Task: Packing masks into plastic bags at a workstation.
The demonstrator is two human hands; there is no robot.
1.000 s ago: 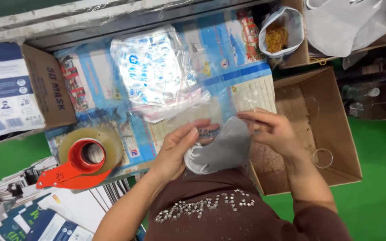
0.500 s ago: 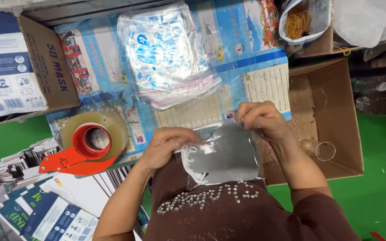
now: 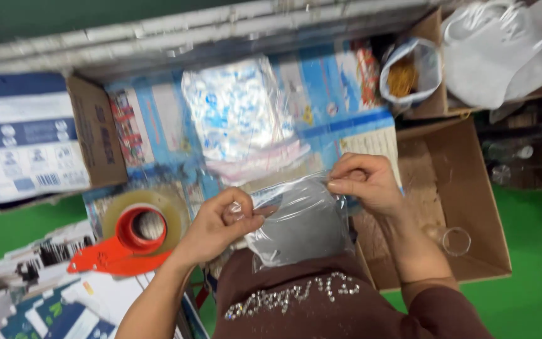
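Just above the lap, over the near edge of the table, I am seeing both hands working on one clear plastic bag with something grey inside it. The left hand is pinching the bag's top edge at its left corner, thumb and fingers closed tight on the film. The right hand is gripping the same top edge at the right corner, fingers curled over and shut on it (the fingertips are hiding the edge itself, so I cannot tell whether the bag's mouth is open or sealed). The bag is hanging between the two hands, its lower part lying against the brown top with the beaded trim.

Beyond the hands, a stack of clear packets printed in blue and white is lying on the table's blue printed sheet. To the left of the left hand, a tape dispenser with a red handle and a roll of clear tape is sitting near the table edge. An open cardboard box is standing at the right, just beside the right wrist, and a small bag of rubber bands is sitting behind it.
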